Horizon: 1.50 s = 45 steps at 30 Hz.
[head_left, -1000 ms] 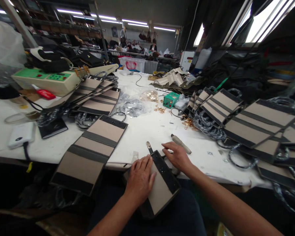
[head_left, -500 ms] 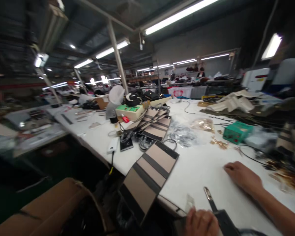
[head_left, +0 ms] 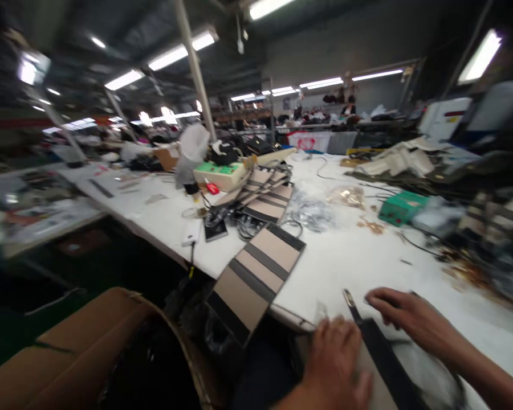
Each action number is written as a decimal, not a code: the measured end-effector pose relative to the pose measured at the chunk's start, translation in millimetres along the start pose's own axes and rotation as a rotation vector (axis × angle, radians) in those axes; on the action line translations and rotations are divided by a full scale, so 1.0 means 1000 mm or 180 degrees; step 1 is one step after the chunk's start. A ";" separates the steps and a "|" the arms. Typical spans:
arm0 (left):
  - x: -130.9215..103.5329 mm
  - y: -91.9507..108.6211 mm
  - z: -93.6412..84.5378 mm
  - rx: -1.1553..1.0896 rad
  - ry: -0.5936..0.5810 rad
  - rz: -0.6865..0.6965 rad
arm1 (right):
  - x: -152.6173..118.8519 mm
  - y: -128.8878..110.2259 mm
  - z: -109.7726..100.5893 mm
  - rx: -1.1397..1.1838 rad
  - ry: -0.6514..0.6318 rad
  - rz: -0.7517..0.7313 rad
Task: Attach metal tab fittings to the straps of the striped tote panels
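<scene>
My left hand (head_left: 336, 359) is at the table's front edge, palm down, with its fingers bent over a beige-and-black bag panel (head_left: 378, 376). A black strap end with a shiny metal tip (head_left: 349, 298) sticks out from the top of that panel. Just right of the strap is my right hand (head_left: 399, 310), its fingers loosely bent and apart, with nothing visible in them. Clear plastic (head_left: 423, 364) lies under the right wrist. To the left, a striped beige-and-black panel (head_left: 256, 279) hangs partly over the table edge.
More striped panels (head_left: 265, 196) are piled behind, beside a green-topped box (head_left: 220, 175). Crumpled clear plastic (head_left: 312, 213), gold-coloured hardware (head_left: 371, 225) and a green box (head_left: 403, 208) lie on the white table (head_left: 325, 267). An open cardboard box (head_left: 89, 336) stands lower left.
My right hand has moved left and closer to the strap, its fist opening. My left hand shows further into view, still on the panel. A small dark piece now shows on the table.
</scene>
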<state>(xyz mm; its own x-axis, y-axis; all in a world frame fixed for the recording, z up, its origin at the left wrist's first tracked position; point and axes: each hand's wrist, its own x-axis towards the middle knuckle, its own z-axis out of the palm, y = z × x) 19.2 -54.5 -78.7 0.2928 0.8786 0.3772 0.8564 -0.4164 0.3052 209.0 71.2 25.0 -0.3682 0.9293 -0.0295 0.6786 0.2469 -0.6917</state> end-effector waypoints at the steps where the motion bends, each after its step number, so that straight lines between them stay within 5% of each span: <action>1: -0.001 0.004 -0.017 -0.0162 0.0010 -0.0102 | -0.012 -0.012 -0.002 0.0351 -0.0421 -0.0016; 4: 0.010 0.006 -0.040 -0.0403 -0.0118 -0.0236 | -0.024 -0.024 -0.003 0.0887 -0.0815 0.0039; 10: 0.017 0.007 -0.033 -0.0494 -0.0067 -0.0078 | -0.019 -0.010 0.004 0.0810 -0.1143 0.0318; 36: 0.037 0.008 -0.034 -0.0839 0.0388 -0.0526 | -0.002 -0.033 0.001 -0.0993 -0.1125 0.0131; 45: 0.048 0.007 -0.037 -0.0776 0.0280 -0.0689 | -0.017 0.001 0.009 0.0309 -0.0814 0.0026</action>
<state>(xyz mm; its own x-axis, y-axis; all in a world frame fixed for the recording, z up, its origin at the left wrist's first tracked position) 24.0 -23.7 -26.3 0.0684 0.9337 0.3514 0.7647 -0.2753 0.5826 209.8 53.0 18.3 -0.5199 0.8285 -0.2080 0.6227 0.2009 -0.7562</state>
